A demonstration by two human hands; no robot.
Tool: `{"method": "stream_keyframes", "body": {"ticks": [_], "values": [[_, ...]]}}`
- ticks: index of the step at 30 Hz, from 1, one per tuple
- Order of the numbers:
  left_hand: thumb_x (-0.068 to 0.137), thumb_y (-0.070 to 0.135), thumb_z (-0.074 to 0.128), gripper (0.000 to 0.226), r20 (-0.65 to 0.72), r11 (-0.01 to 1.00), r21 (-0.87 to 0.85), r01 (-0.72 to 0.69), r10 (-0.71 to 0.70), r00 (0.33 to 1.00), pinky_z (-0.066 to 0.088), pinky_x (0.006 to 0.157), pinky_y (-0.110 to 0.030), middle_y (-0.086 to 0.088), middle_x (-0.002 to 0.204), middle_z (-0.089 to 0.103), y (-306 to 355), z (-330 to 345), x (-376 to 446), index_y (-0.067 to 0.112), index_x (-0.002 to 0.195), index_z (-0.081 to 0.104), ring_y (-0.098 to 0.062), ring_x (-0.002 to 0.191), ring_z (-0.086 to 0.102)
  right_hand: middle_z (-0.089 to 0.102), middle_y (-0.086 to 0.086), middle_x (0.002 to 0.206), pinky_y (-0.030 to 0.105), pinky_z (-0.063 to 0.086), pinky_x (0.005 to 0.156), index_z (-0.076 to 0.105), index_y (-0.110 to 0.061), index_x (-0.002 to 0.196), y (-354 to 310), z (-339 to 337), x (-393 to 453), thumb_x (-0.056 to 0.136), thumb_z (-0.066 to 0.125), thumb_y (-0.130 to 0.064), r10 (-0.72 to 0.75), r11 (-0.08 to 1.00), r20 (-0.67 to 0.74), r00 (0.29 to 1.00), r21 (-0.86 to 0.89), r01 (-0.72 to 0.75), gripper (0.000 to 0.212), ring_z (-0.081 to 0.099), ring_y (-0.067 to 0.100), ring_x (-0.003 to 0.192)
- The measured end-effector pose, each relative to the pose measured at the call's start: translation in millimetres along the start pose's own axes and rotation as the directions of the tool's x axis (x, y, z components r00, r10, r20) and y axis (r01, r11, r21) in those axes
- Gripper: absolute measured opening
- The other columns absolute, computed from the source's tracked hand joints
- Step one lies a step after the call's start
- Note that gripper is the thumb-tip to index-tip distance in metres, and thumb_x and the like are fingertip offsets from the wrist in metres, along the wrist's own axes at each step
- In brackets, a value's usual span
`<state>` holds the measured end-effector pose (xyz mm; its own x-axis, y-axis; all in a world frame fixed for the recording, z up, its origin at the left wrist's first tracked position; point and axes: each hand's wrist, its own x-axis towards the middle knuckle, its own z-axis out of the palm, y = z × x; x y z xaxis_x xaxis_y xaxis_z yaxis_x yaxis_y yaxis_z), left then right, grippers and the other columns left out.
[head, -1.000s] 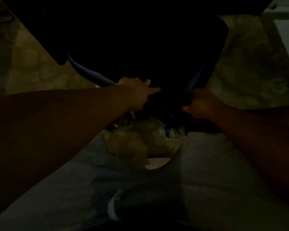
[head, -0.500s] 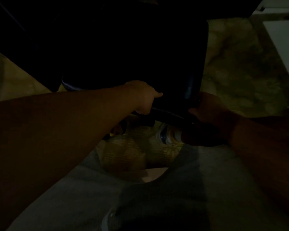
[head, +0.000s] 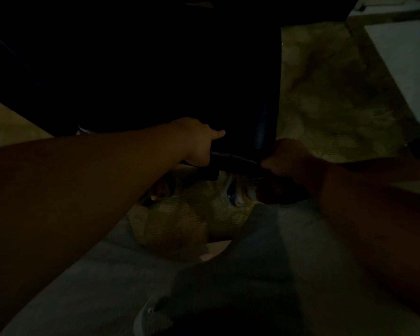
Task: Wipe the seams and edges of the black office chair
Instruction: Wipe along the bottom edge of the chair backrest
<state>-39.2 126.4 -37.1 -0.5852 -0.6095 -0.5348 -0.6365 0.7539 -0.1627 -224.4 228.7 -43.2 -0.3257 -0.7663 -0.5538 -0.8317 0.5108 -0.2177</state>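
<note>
Wiping step: the near lower edge of the black office chair (head: 155, 69) seems to be the part in work now.
Chair place: it fills the upper middle of the view, standing on the pale patterned floor (head: 325, 93), just in front of the person's knees.
Left hand (head: 199, 144): it rests on the near edge with one finger stretched forward; the other fingers seem curled under the rim, and I cannot tell if they hold a cloth.
Right hand (head: 291, 161): the fingers are curled at the corner of the edge, probably gripping it; the picture is too dark to show a cloth.
Light: very weak, so seams are hardly visible.
Advice: keep one hand holding the chair firm, and move the other slowly along the rim, following the seam by touch into the corner.
Risk: dark parts may be missed.
</note>
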Motion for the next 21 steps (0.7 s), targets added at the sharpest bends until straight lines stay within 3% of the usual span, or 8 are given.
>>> {"method": "stream_keyframes", "body": {"ticks": [5, 7, 11, 15, 19, 21], "values": [[0.096, 0.046, 0.059, 0.088, 0.015, 1.0, -0.008, -0.006, 0.006, 1.0, 0.038, 0.109, -0.035, -0.007, 0.169, 0.008, -1.8, -1.1, -2.3, 0.04, 0.16, 0.0, -0.028, 0.147, 0.032, 0.052, 0.018, 0.137, 0.037, 0.039, 0.105, 0.051, -0.005, 0.136, 0.3, -3.8, -3.5, 0.1, 0.052, -0.024, -0.022, 1.0, -0.042, 0.999, -0.005, 0.022, 0.04, 0.049, 0.032, 0.126], [0.095, 0.046, 0.06, 0.088, 0.011, 1.0, -0.021, -0.009, 0.009, 1.0, 0.041, 0.108, -0.034, -0.007, 0.169, 0.008, -3.6, 0.3, -2.4, 0.04, 0.16, 0.0, -0.028, 0.146, 0.035, 0.054, 0.018, 0.135, 0.035, 0.039, 0.102, 0.053, -0.005, 0.134, -1.2, -1.6, -4.5, 0.098, 0.056, -0.022, -0.059, 0.998, -0.016, 0.998, 0.017, 0.059, 0.04, 0.051, 0.032, 0.124], [0.095, 0.049, 0.06, 0.089, 0.008, 0.999, -0.041, -0.001, 0.001, 1.0, 0.04, 0.111, -0.036, -0.006, 0.17, 0.008, -5.8, 4.1, -2.6, 0.042, 0.159, -0.001, -0.027, 0.147, 0.033, 0.057, 0.018, 0.13, 0.039, 0.043, 0.102, 0.056, -0.004, 0.129, -2.1, 1.8, -2.6, 0.097, 0.056, -0.023, -0.075, 0.997, -0.124, 0.989, -0.011, 0.074, 0.038, 0.054, 0.032, 0.12], [0.095, 0.051, 0.06, 0.089, -0.003, 0.999, -0.039, 0.007, -0.007, 1.0, 0.038, 0.112, -0.036, -0.005, 0.17, 0.008, -6.0, 6.5, -3.7, 0.042, 0.159, -0.001, -0.028, 0.148, 0.03, 0.062, 0.017, 0.123, 0.034, 0.044, 0.091, 0.062, -0.005, 0.121, -5.5, 6.6, -3.5, 0.092, 0.062, -0.024, -0.107, 0.994, -0.056, 0.993, -0.021, 0.106, 0.035, 0.058, 0.031, 0.113], [0.095, 0.046, 0.061, 0.09, 0.006, 0.998, -0.061, 0.013, -0.013, 1.0, 0.042, 0.106, -0.035, -0.004, 0.17, 0.006, -8.1, 8.7, -4.0, 0.043, 0.159, -0.002, -0.028, 0.148, 0.031, 0.058, 0.016, 0.129, 0.037, 0.044, 0.098, 0.057, -0.006, 0.128, -6.2, 5.5, -1.3, 0.097, 0.056, -0.029, -0.118, 0.991, -0.152, 0.981, -0.081, 0.107, 0.039, 0.055, 0.033, 0.118], [0.095, 0.046, 0.062, 0.09, 0.006, 0.997, -0.077, 0.011, -0.011, 1.0, 0.041, 0.105, -0.034, -0.004, 0.17, 0.005, -8.7, 8.4, -4.0, 0.044, 0.159, -0.002, -0.028, 0.148, 0.03, 0.06, 0.015, 0.125, 0.03, 0.043, 0.088, 0.059, -0.007, 0.125, -5.7, 5.6, -0.5, 0.094, 0.061, -0.027, -0.128, 0.991, -0.094, 0.987, -0.042, 0.124, 0.037, 0.057, 0.03, 0.115]]}}
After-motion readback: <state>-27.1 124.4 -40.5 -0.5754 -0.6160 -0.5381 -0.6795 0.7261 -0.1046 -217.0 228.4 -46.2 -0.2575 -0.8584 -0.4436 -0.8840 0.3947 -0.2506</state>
